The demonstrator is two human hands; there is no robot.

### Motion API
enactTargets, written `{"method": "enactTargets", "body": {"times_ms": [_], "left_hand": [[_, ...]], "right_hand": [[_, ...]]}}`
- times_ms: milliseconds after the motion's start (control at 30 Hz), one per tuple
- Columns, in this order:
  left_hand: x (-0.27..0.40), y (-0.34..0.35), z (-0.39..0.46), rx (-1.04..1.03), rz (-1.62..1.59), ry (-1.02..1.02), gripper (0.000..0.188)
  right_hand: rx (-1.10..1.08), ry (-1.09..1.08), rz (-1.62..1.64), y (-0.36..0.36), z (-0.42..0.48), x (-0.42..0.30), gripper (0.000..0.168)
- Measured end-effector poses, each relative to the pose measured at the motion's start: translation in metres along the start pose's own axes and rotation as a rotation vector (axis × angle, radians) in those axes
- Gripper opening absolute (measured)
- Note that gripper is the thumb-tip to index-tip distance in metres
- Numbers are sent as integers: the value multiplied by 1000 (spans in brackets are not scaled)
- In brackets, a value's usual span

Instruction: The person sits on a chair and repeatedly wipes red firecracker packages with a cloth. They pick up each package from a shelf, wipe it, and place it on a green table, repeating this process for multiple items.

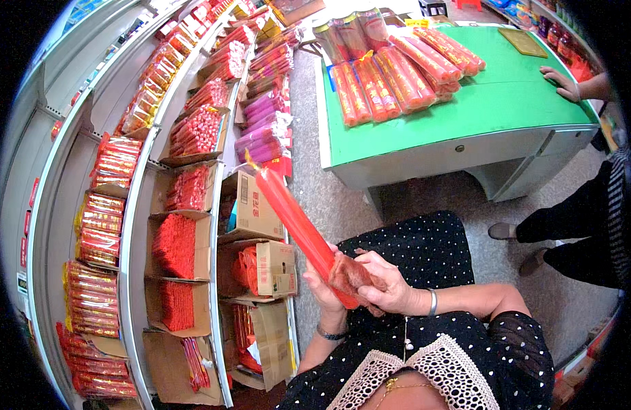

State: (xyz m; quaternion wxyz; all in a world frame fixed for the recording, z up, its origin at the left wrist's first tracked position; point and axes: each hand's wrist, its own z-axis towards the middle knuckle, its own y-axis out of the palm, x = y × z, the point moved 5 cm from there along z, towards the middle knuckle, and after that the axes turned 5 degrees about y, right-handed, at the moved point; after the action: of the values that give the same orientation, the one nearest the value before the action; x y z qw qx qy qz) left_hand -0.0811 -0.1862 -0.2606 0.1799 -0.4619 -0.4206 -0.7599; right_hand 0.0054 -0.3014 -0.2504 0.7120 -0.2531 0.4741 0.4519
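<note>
A long pack of red candles (296,218) in clear film lies slantwise before me, its twisted yellow end pointing up and left. My left hand (323,292) is wrapped around its lower part from the left and underneath. In my right hand (392,287) is a bunched brown cloth (350,277), pressed against the pack near its bottom end. The palm side of the left hand is partly hidden behind the pack and the cloth.
A green-topped desk (510,97) bears several red candle packs (405,77) and a flat yellowish board (523,42). Another person's hand (561,84) rests at its right edge. Shelves (133,287) on the left hold boxed red sticks (174,246) and cartons (261,205).
</note>
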Motion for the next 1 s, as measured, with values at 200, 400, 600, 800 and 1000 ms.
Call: {"method": "enactTargets", "body": {"times_ms": [200, 400, 600, 800, 1000], "left_hand": [[2, 9, -3, -174, 259, -128, 86], [-21, 25, -29, -267, 162, -218, 99], [-26, 15, -31, -277, 132, -234, 91], [-22, 5, -35, -303, 114, -395, 69], [-45, -11, -32, -14, -29, -456, 42]], "right_hand": [[125, 72, 71, -4, -7, 8, 37], [252, 172, 363, -31, 20, 7, 28], [261, 253, 444, -39, 18, 9, 26], [381, 229, 484, -65, 32, 13, 44], [595, 180, 672, -107, 59, -4, 54]]}}
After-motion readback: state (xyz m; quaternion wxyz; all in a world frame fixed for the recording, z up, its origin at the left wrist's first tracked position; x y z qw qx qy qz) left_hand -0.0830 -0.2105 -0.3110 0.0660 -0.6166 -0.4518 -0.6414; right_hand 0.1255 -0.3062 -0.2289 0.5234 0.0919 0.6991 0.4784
